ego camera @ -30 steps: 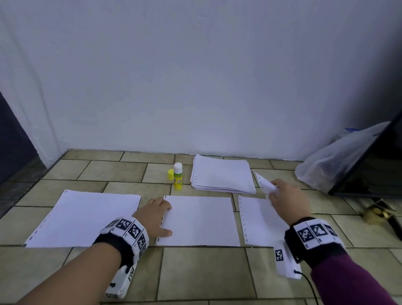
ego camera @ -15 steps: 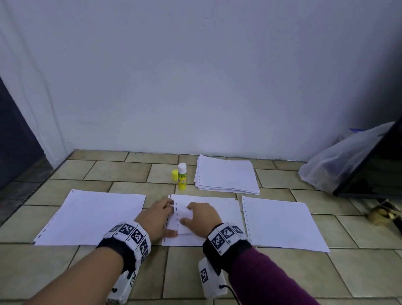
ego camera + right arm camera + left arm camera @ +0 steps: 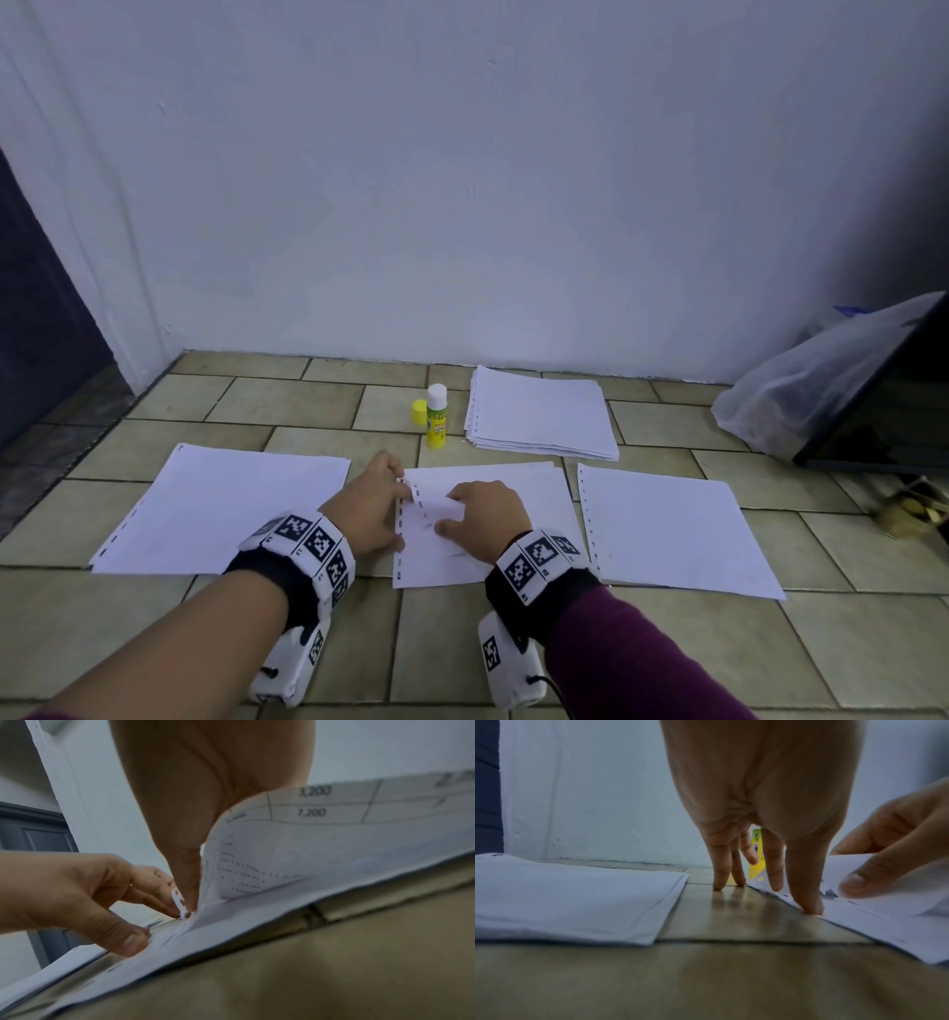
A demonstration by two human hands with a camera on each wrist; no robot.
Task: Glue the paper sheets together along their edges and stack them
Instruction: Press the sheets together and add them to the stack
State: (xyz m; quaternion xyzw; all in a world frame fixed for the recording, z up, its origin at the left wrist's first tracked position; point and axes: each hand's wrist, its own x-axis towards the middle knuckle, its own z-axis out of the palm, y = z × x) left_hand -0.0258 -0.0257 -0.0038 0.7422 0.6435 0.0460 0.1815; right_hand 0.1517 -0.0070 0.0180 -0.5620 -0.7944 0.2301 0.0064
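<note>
Tiled floor (image 3: 246,406), left hand (image 3: 367,509) fingertips pinning middle sheet (image 3: 518,493) edge, right hand (image 3: 488,519) pinching top sheet (image 3: 321,845).

Both forearms reach fwd, side by side, low over floor. L hand (image 3: 367,506) palm down, fingers (image 3: 805,898) straight, tips pressed down. R hand (image 3: 488,519) just beside it, thumb (image 3: 854,882) and fingers curled in pinch. R arm in maroon sleeve (image 3: 631,663), L forearm bare. Marker bands on both wrists.
</note>
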